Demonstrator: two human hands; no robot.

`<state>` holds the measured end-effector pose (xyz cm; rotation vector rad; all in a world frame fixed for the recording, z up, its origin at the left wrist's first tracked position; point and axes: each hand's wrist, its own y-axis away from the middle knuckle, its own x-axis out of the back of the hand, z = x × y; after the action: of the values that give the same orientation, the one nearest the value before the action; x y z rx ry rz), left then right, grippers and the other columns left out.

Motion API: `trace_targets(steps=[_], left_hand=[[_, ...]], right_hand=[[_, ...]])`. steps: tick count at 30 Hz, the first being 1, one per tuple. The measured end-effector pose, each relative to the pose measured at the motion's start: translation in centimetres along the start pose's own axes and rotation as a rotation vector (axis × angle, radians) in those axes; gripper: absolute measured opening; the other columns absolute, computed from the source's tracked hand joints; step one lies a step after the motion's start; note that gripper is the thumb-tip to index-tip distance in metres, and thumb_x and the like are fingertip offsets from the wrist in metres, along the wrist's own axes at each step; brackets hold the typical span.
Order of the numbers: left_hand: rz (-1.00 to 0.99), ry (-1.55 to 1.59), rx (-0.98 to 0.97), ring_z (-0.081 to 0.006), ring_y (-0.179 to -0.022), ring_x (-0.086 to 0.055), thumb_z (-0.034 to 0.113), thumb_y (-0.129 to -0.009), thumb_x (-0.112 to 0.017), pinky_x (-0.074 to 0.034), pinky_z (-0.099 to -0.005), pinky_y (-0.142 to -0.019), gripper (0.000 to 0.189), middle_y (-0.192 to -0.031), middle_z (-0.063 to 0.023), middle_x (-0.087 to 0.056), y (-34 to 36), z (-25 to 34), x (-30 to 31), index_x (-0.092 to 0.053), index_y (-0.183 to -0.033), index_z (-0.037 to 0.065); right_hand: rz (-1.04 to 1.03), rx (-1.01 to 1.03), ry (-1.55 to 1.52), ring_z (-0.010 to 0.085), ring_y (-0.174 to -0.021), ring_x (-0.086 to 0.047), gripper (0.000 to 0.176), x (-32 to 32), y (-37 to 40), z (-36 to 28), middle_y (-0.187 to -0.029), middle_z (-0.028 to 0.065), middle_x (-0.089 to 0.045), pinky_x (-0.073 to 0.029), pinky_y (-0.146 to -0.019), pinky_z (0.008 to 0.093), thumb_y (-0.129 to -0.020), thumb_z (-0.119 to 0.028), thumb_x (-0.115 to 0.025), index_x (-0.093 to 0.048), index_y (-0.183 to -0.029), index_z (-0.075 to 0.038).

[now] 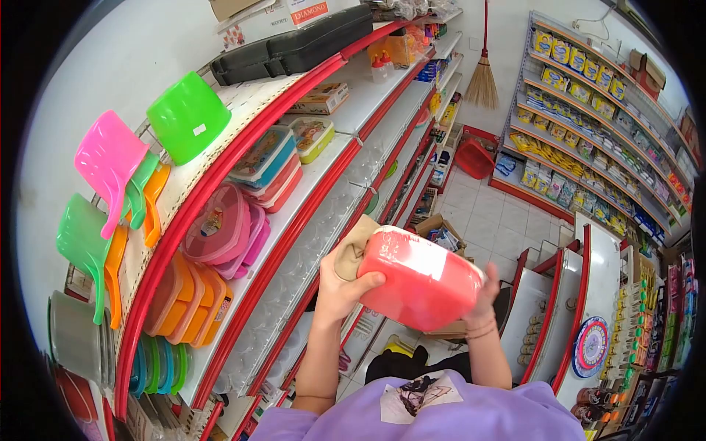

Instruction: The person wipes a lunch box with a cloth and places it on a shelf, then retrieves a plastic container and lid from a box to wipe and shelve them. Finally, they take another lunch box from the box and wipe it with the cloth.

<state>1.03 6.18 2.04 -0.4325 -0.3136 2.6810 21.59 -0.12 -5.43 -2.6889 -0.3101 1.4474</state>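
– Fingers [370, 281] of the left hand [340, 287]: how set?

– Partly closed. A beige cloth [356, 250] is bunched within the grip, and the red container [415, 287] is touched at its left end by the thumb.

– Those of the right hand [482, 298]?

– Blurred by motion. Contact with the container's right end is suggested; how far they are open cannot be told.

– Container's position?

– Held tilted in the air, out past the red front edge of the shelf [329, 158] on which pink containers [213, 228] are stacked.

– Step in hand?

– Judged to be wiping of the container, though rubbing cannot be confirmed from one view.

– Requirement for the next move?

– Both ends should be supported, it is judged, and the white label [426, 259] should not be snagged by the cloth.
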Motion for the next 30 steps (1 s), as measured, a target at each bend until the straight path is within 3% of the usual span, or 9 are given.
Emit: trace_targets(steps=[4, 7, 11, 15, 16, 19, 23, 28, 30], left_hand=[[0.075, -0.083, -0.077, -0.0177, -0.104, -0.05, 0.032, -0.071, -0.075, -0.039, -0.0305, -0.089, 0.061, -0.115, -0.0124, -0.051, -0.2, -2.9, 0.6, -0.051, -0.112, -0.006], [0.128, -0.304, -0.25, -0.0253, -0.112, -0.047, 0.024, -0.078, -0.068, -0.037, -0.0325, -0.093, 0.045, -0.121, -0.017, -0.045, -0.3, -2.9, -0.4, -0.055, -0.108, -0.006], [0.116, -0.776, -0.45, -0.0343, -0.109, -0.05, 0.005, -0.071, -0.063, -0.042, -0.0381, -0.089, 0.037, -0.118, -0.018, -0.046, 1.9, -3.6, -1.6, -0.062, -0.107, 0.004], [0.266, -0.794, -0.556, -0.0358, -0.105, -0.051, 0.005, -0.071, -0.061, -0.044, -0.0397, -0.086, 0.039, -0.118, -0.0192, -0.044, 3.0, -5.7, -1.3, -0.061, -0.11, 0.003], [0.416, -0.417, -0.479, -0.0338, -0.111, -0.046, 0.008, -0.078, -0.055, -0.035, -0.0405, -0.095, 0.037, -0.124, -0.02, -0.042, 2.9, -5.8, -2.6, -0.055, -0.112, -0.005], [0.421, -0.713, -0.479, -0.0357, -0.118, -0.039, 0.014, -0.084, -0.048, -0.029, -0.0424, -0.099, 0.037, -0.128, -0.0198, -0.04, 0.4, -2.7, -4.2, -0.05, -0.115, -0.007], [0.259, -1.05, -0.476, -0.039, -0.121, -0.033, 0.017, -0.086, -0.044, -0.024, -0.0456, -0.102, 0.038, -0.132, -0.0199, -0.037, -0.3, -1.7, -5.3, -0.051, -0.115, -0.007], [0.001, -1.248, -0.636, -0.029, -0.116, -0.036, 0.021, -0.068, -0.059, -0.023, -0.0475, -0.097, 0.048, -0.13, -0.0065, -0.044, 2.2, -0.4, -8.5, -0.06, -0.116, 0.023], [-0.072, -1.249, -0.723, -0.0278, -0.11, -0.037, 0.021, -0.068, -0.059, -0.025, -0.0455, -0.092, 0.048, -0.123, -0.0063, -0.047, 3.6, -1.4, -8.2, -0.06, -0.116, 0.023]], right_hand=[[-0.03, 0.273, 0.677, 0.0206, -0.111, -0.05, 0.1, -1.8, 0.2, -0.8, -0.122, 0.0123, -0.05, -0.038, -0.096, 0.0365, -0.063, -0.06, -0.071, -0.034, -0.129, 0.006], [0.148, 0.471, 0.527, 0.0199, -0.114, -0.047, 0.089, -0.7, 0.4, 1.2, -0.125, 0.01, -0.047, -0.04, -0.095, 0.0366, -0.065, -0.05, -0.075, -0.037, -0.128, 0.0], [0.281, 0.5, 0.094, 0.0225, -0.115, -0.046, 0.071, -2.5, -0.3, -1.3, -0.128, 0.0089, -0.045, -0.04, -0.095, 0.038, -0.081, -0.053, -0.054, -0.035, -0.131, -0.006], [0.337, 0.473, 0.261, 0.0232, -0.117, -0.044, 0.071, -0.4, 0.2, -2.3, -0.129, 0.0099, -0.044, -0.038, -0.097, 0.0382, -0.085, -0.057, -0.045, -0.033, -0.132, -0.005], [0.313, 0.455, 0.336, 0.0228, -0.117, -0.044, 0.072, -0.2, 0.4, -1.8, -0.129, 0.0102, -0.044, -0.038, -0.096, 0.0379, -0.085, -0.058, -0.043, -0.033, -0.131, -0.004], [0.278, 0.393, 0.557, 0.0217, -0.116, -0.045, 0.076, -0.8, 0.7, 0.9, -0.128, 0.0113, -0.044, -0.04, -0.095, 0.0367, -0.084, -0.063, -0.039, -0.034, -0.13, -0.002], [0.332, 0.381, 0.691, 0.0203, -0.115, -0.046, 0.074, -1.8, 0.7, 2.6, -0.126, 0.0133, -0.046, -0.04, -0.095, 0.0346, -0.086, -0.061, -0.033, -0.034, -0.129, -0.001], [0.541, 0.471, 0.517, 0.0137, -0.084, -0.057, 0.059, -5.0, -0.3, 1.8, -0.096, 0.01, -0.061, -0.046, -0.073, 0.0283, -0.094, -0.048, -0.028, -0.053, -0.107, 0.004], [0.514, 0.459, 0.298, 0.0147, -0.085, -0.058, 0.056, -4.7, -0.1, 0.9, -0.096, 0.01, -0.061, -0.047, -0.073, 0.0284, -0.095, -0.045, -0.029, -0.053, -0.107, 0.004]])
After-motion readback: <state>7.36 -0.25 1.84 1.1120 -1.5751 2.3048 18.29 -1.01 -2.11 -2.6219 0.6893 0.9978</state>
